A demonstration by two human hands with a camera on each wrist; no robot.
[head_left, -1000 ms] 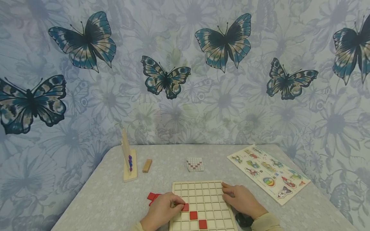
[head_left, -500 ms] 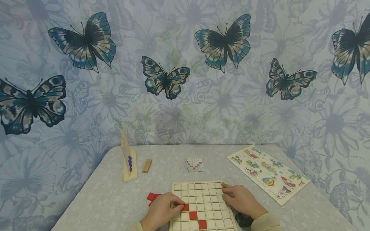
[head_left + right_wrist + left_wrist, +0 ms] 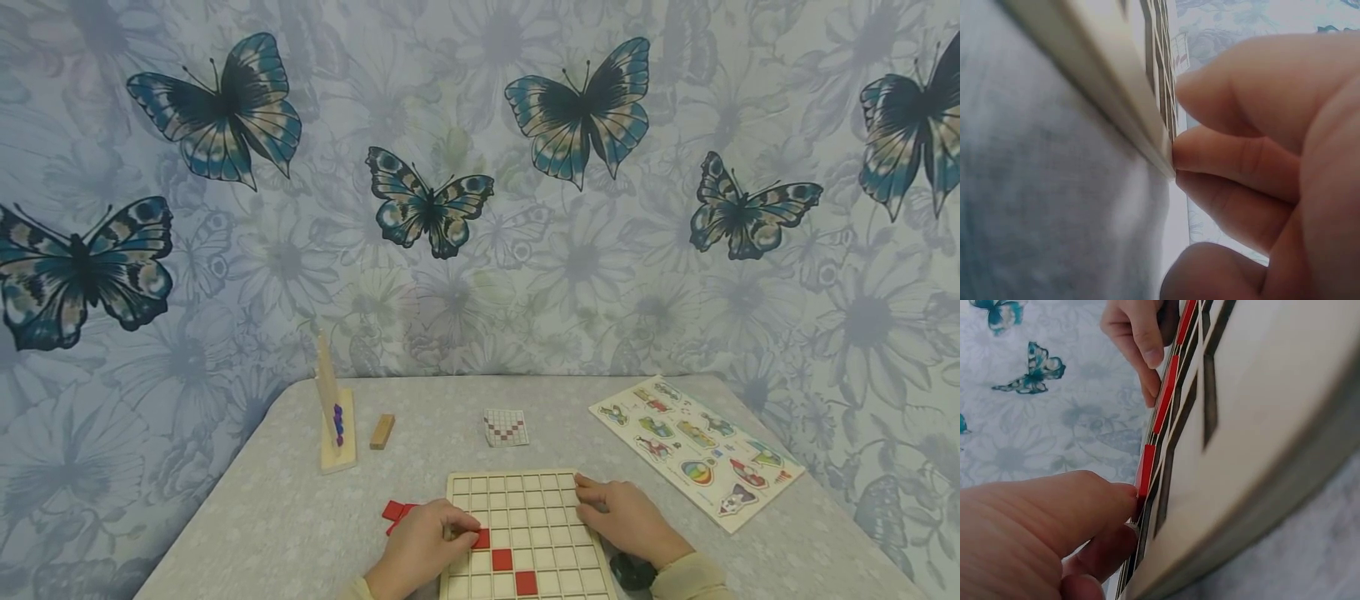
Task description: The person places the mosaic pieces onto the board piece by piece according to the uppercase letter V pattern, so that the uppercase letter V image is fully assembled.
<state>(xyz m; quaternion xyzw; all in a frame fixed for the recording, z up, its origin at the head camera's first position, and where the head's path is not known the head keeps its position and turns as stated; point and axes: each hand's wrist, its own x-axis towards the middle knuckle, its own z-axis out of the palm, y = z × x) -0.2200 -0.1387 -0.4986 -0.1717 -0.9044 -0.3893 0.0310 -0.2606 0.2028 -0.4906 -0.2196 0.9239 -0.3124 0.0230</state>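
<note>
A pale wooden grid board (image 3: pixel 543 500) lies in front of me. Two red square tiles (image 3: pixel 502 560) sit in its cells on a diagonal, and a third red tile (image 3: pixel 482 539) continues that line. My left hand (image 3: pixel 423 542) pinches this third tile by its left edge, thumb and fingertip low over the board. Beside the left hand, partly hidden by it, is a small pile of red tiles (image 3: pixel 393 509). My right hand (image 3: pixel 626 517) rests its fingertips against the board's right edge, near the far corner. The right wrist view shows those fingers (image 3: pixel 1235 153) touching the rim.
Behind the board lies a small pattern card (image 3: pixel 507 427) with a printed grid. A wooden block (image 3: pixel 382 432) and an upright wooden stand (image 3: pixel 337 446) with purple pieces are at the left. A picture puzzle board (image 3: pixel 697 450) lies at the right on the table (image 3: pixel 247 517).
</note>
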